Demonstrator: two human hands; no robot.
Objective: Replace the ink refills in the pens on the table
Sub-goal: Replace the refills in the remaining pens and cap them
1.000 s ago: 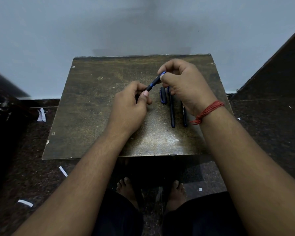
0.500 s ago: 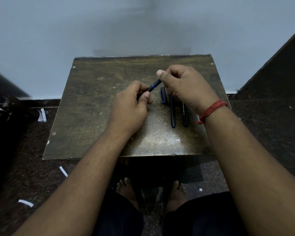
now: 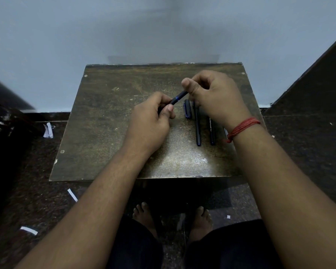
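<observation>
A dark pen with a blue band point(image 3: 177, 98) is held slanted above the small brown table point(image 3: 105, 133). My left hand point(image 3: 151, 123) grips its lower end and my right hand point(image 3: 213, 96) pinches its upper end. Its tips are hidden by my fingers. On the table under my right hand lie a short dark pen cap point(image 3: 187, 111), a long dark pen point(image 3: 197, 129) and a second dark pen with white lettering point(image 3: 211, 133). Another small pale object point(image 3: 225, 131) peeks out beside my right wrist.
The table stands against a pale wall point(image 3: 163, 26). White paper scraps point(image 3: 48, 130) lie on the dark floor to the left and in front. My bare feet point(image 3: 144, 212) show under the table's near edge. A dark sloping surface point(image 3: 322, 74) rises at right.
My right hand has come down toward the table and slid along the pen, covering more of its upper end. My left hand has stayed in place.
</observation>
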